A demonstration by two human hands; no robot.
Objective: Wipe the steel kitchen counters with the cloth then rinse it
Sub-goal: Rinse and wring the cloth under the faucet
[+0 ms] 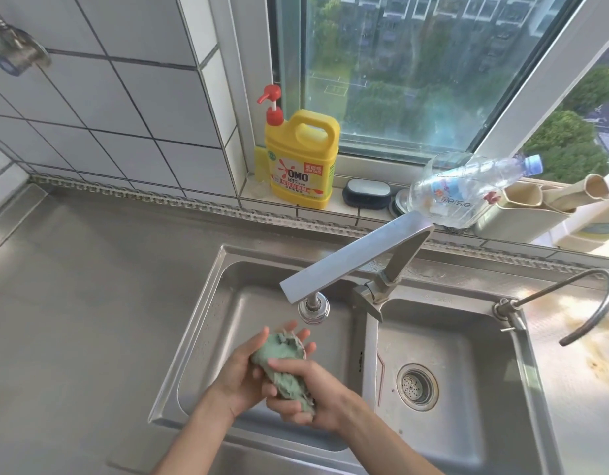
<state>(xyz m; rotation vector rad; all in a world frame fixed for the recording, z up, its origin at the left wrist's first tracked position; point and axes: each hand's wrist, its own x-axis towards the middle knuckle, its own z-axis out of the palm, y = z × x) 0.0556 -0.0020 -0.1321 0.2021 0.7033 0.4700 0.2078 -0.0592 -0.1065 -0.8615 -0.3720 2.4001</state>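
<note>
A crumpled green cloth (283,363) is bunched between both hands over the left basin of the steel sink (193,337), just below the faucet head (313,308). My left hand (243,368) cups the cloth's upper end from the left, fingers reaching up behind it. My right hand (301,394) grips the cloth's lower end, fingers curled round it. The steel counter (90,286) spreads out to the left of the sink. No stream of water is plain to see under the faucet.
The flat steel faucet spout (354,255) reaches over the left basin. The right basin has a drain strainer (418,387); a thin curved tap (591,303) stands beside it. On the sill: a yellow detergent jug (301,162), a dark brush (366,193), a clear plastic bottle (467,186).
</note>
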